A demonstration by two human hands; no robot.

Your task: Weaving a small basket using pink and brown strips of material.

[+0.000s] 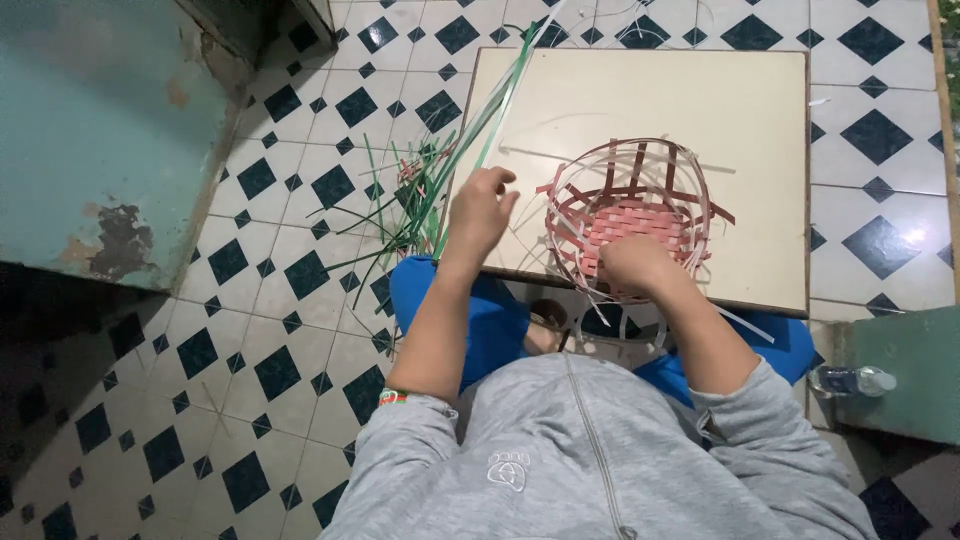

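A pale square counter (700, 110) lies under both hands, set on a floor (250, 330) of white tiles with dark diamonds. On the counter, right against the right hand (632, 262), sits a half-woven basket (630, 215) of red and white strips — its upright ribs curve up beyond the fingers. That hand rests closed on the near rim, gripping the weave. A bundle of green strips (440, 190) fans over the counter's edge beside the left hand (478, 212), whose fingers pinch together on one long strip. A plastic bottle (850, 380) lies well apart, behind the right elbow.
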